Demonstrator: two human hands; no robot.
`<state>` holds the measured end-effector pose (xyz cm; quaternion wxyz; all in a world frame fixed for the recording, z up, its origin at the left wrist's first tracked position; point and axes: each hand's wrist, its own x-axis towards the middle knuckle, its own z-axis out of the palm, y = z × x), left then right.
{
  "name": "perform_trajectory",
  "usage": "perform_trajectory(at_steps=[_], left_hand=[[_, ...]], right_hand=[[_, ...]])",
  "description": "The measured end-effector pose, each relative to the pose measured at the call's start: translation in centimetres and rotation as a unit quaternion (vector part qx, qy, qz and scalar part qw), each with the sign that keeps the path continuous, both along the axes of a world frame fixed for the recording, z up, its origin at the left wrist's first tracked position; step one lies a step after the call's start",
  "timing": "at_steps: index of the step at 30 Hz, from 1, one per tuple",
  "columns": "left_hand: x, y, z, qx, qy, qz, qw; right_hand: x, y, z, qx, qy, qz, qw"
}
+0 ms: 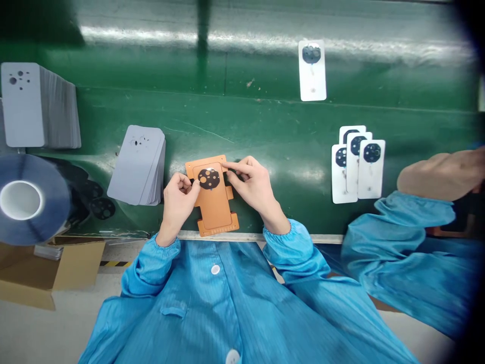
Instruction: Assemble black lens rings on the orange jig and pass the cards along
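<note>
An orange fixture plate (217, 207) with notched sides lies at the table's front edge, before my body. On its upper part sits a black round sticker (208, 179) with several holes, and orange shows through them. My left hand (180, 202) is closed in a pinch, thumb and forefinger at the sticker's left edge. What exactly lies between the fingertips is hard to make out. My right hand (252, 184) rests by the fixture's upper right corner, forefinger stretched onto the edge and thumb apart below it.
Stacks of grey phone-back sheets (132, 164) (20, 111) stand to the left, near a big roll of film (56, 197) carrying black stickers (102, 208). White panels with black discs (372, 174) (312, 76) lie right. A co-worker's arm (409, 227) reaches in; an open carton (76, 265) stands below.
</note>
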<state>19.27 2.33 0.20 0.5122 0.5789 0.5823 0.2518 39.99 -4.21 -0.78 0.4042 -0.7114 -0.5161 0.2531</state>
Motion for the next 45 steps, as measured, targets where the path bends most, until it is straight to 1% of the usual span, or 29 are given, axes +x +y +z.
perform_trajectory(at_steps=[3, 5, 6, 8, 10, 11, 13, 14, 15, 16, 17, 20, 22, 24, 27, 29, 32, 36, 38, 41, 45], left_hand=[[-0.2, -0.2, -0.2, -0.002, -0.01, 0.0, 1.0], [-0.5, -0.8, 0.0, 0.004, -0.008, -0.006, 1.0], [-0.8, -1.2, 0.3, 0.012, -0.005, -0.01, 1.0], [-1.6, -2.1, 1.4, 0.045, 0.004, -0.019, 0.999], [-3.0, -2.8, 3.0, 0.119, 0.025, -0.02, 0.992], [-3.9, -2.9, 3.8, 0.175, 0.049, -0.015, 0.983], [-5.7, -2.6, 5.3, 0.309, 0.118, 0.007, 0.944], [-6.5, -2.3, 5.8, 0.356, 0.152, 0.014, 0.922], [-7.2, -1.9, 6.1, 0.388, 0.178, 0.017, 0.904], [-7.8, -1.5, 6.3, 0.406, 0.193, 0.02, 0.893], [-8.2, -1.3, 6.4, 0.412, 0.198, 0.019, 0.889], [-8.4, -1.4, 5.9, 0.404, 0.168, 0.002, 0.899], [-8.2, -1.9, 5.4, 0.409, 0.139, -0.005, 0.902], [-8.2, -2.3, 5.2, 0.418, 0.125, 0.017, 0.9], [-8.9, -2.1, 5.2, 0.404, 0.156, 0.066, 0.899], [-9.6, -1.5, 5.3, 0.388, 0.187, 0.08, 0.899], [-10.7, -0.7, 5.1, 0.365, 0.216, 0.083, 0.902], [-11.8, -0.2, 4.4, 0.315, 0.247, 0.097, 0.911], [-12.1, 0.0, 4.1, 0.301, 0.246, 0.103, 0.916], [-12.2, 0.1, 4.0, 0.301, 0.235, 0.102, 0.919], [-12.1, 0.3, 3.8, 0.304, 0.223, 0.111, 0.92]], right_hand=[[0.1, -0.5, -0.1, 0.001, -0.001, -0.015, 1.0], [0.0, -0.8, 0.0, -0.003, 0.008, -0.021, 1.0], [0.0, -1.0, 0.1, -0.001, 0.013, -0.024, 1.0], [-0.1, -1.1, 0.2, 0.008, 0.016, -0.027, 0.999], [-0.2, -1.1, 0.4, 0.02, 0.017, -0.023, 0.999], [-0.3, -1.1, 0.5, 0.026, 0.018, -0.019, 0.999], [-0.5, -1.0, 0.7, 0.034, 0.019, -0.006, 0.999], [-0.6, -0.9, 0.8, 0.036, 0.016, 0.004, 0.999], [-0.8, -0.9, 0.9, 0.038, 0.01, 0.014, 0.999], [-0.9, -0.9, 1.0, 0.039, 0.0, 0.024, 0.999], [-1.1, -0.9, 1.1, 0.039, -0.012, 0.032, 0.999], [-1.5, -1.1, 1.3, 0.035, -0.034, 0.037, 0.998], [-1.6, -1.0, 1.1, 0.023, -0.023, 0.019, 0.999], [-1.7, -0.8, 0.7, 0.001, 0.012, -0.01, 1.0], [-1.8, -0.1, 0.0, -0.047, 0.082, -0.044, 0.995], [-1.8, 0.3, -0.4, -0.067, 0.106, -0.052, 0.991], [-1.9, 0.7, -0.7, -0.079, 0.107, -0.055, 0.99], [-1.8, 0.9, -0.5, -0.094, 0.11, -0.056, 0.988], [-1.8, 1.0, -0.3, -0.101, 0.123, -0.052, 0.986], [-1.6, 1.1, -0.2, -0.106, 0.14, -0.047, 0.983], [-1.6, 1.1, -0.4, -0.102, 0.125, -0.049, 0.986]])
